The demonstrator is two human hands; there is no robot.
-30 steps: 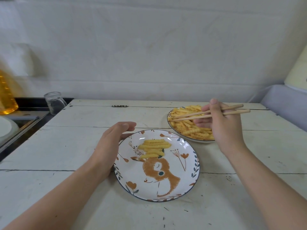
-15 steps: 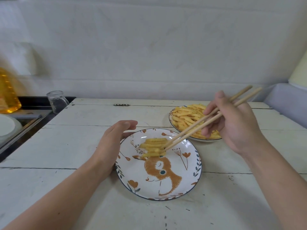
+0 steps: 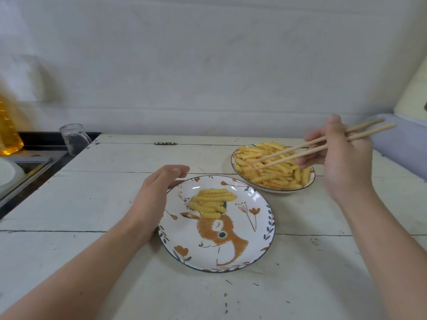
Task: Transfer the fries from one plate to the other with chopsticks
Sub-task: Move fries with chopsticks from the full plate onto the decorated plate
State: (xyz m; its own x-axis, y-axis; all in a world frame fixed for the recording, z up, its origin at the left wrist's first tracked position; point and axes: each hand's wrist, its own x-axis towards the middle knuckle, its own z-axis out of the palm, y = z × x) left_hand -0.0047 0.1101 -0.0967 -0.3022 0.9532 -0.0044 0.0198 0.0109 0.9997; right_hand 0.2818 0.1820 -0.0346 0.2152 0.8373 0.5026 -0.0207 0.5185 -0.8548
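A white plate with an orange deer drawing (image 3: 245, 255) lies in front of me with a small stack of crinkle fries (image 3: 211, 202) on its far half. Behind it to the right, a blue-rimmed plate (image 3: 310, 181) is heaped with fries (image 3: 275, 170). My right hand (image 3: 342, 162) grips a pair of wooden chopsticks (image 3: 309, 151); their tips hover over the left side of the heap with nothing between them. My left hand (image 3: 153, 197) rests on edge against the deer plate's left rim, fingers curved and holding nothing.
The plates sit on a white plank table (image 3: 115, 204) against a white wall. A clear glass (image 3: 74, 138) stands at the table's back left corner, beside a dark stove top (image 3: 34, 158) and a bottle of yellow oil (image 3: 7, 130). A grey-lilac object (image 3: 402, 144) borders the right.
The chopsticks went from the full plate to the deer plate and left a fry on the stack. They have now swung back over the full plate, empty. The left hand stayed put.
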